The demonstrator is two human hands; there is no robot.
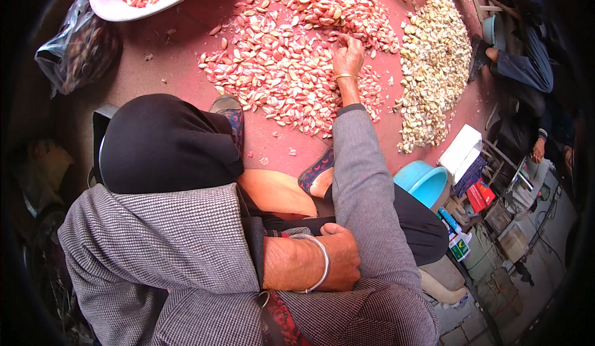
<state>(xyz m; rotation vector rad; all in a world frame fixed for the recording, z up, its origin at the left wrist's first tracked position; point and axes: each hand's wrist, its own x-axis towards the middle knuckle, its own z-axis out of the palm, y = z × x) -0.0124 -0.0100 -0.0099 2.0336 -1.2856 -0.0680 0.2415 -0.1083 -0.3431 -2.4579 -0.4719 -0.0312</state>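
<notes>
My right hand (350, 55), with a thin gold-coloured bangle at the wrist, reaches out over a spread of pink-and-cream, almond-shaped pieces (279, 67). Its fingers are bent down at the edge of the higher heap (338, 5); whatever lies between the fingertips is too small to make out. Close to my body, my left hand (341, 256) is curled into a fist against my right sleeve. A silver bangle (323, 265) circles that wrist. The palm and most of the fingers are hidden, so anything inside does not show.
Right of the spread lies a long heap of pale yellowish pieces (434, 67). A white basin (102, 2) of pink pieces stands far left, above a clear plastic bag (83, 48). Blue basins (424, 182) and a white box (460, 151) are at right. Another person's leg (524, 70) shows beyond.
</notes>
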